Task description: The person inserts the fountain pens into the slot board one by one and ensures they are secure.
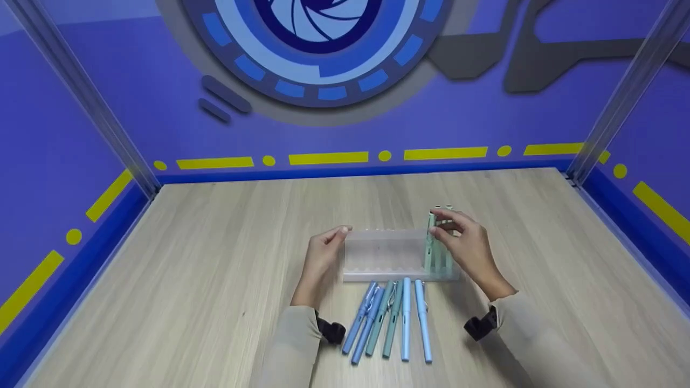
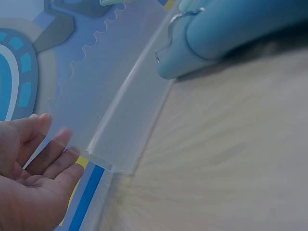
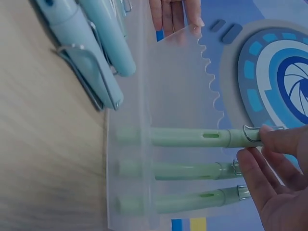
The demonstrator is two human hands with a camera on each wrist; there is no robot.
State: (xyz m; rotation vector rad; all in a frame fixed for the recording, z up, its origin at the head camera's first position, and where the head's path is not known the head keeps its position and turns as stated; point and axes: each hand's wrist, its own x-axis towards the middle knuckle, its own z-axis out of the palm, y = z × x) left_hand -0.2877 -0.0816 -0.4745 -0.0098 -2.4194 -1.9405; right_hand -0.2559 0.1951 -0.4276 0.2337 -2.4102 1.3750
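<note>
A clear plastic pen stand point(image 1: 383, 252) with a scalloped upper edge stands on the table. My left hand point(image 1: 322, 253) pinches its upper left corner between thumb and fingers. At the stand's right end, my right hand point(image 1: 469, 247) pinches a light green pen point(image 3: 192, 137) near its clip end. That pen is upright, its lower end inside the stand's front ledge. Beside it, two more light green pens point(image 3: 192, 171) stand in the rack, partly hidden by the right hand in the head view.
In front of the stand lie two blue pens point(image 1: 360, 318), two dark green pens point(image 1: 387, 323) and two light blue pens point(image 1: 406, 323), clips toward the stand. Black wrist cameras point(image 1: 331, 330) sit on both sleeves. Blue panels point(image 1: 323, 134) enclose the wooden table point(image 1: 226, 258).
</note>
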